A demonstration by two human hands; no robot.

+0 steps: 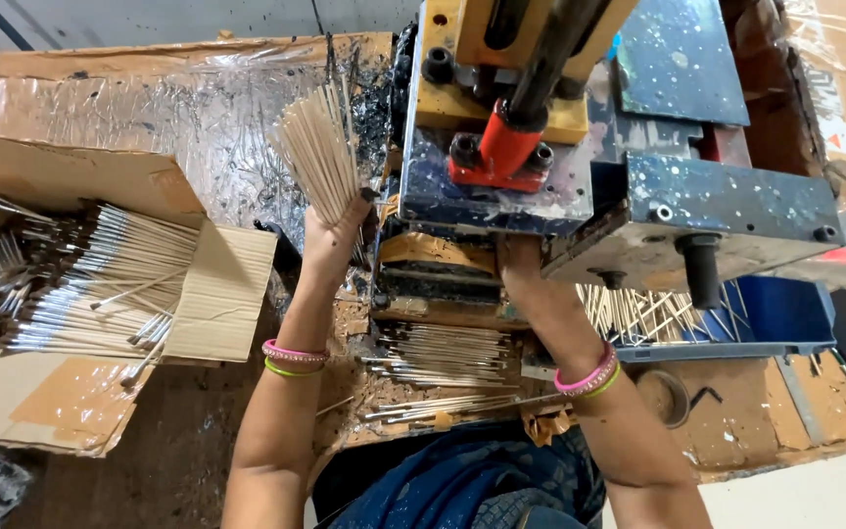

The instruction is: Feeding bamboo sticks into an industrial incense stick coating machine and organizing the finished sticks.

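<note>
Left hand [333, 235] closed round fanned bundle of thin pale wooden sticks [317, 152], long axis upright, tips away; right hand [519, 257] under paint-spattered blue metal press [717, 196], grip not visible; film-covered cardboard bench [149, 93].

Both forearms extended forward; left hand [333, 233] raised, fingers clenched; right hand [519, 257] reaches ahead, mostly hidden.
</note>
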